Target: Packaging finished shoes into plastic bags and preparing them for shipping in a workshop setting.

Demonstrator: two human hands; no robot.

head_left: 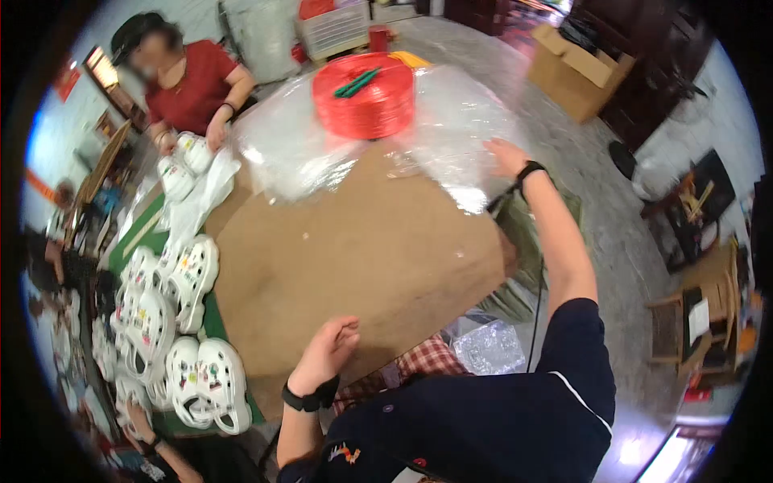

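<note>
Both hands are held well apart: the left hand (326, 350) is loosely opened above the near edge of the brown board (346, 258), with nothing seen in it, while the right hand (507, 157) is stretched to the outer edge of the clear plastic film (455, 121) at the board's far right. Whether any film is pinched cannot be told, as the fingertips are lost against the glare. Its inner edge is partly covered by a red twine roll (362, 118). White clogs (148, 326), heaped at left, are partly hidden by one another.
</note>
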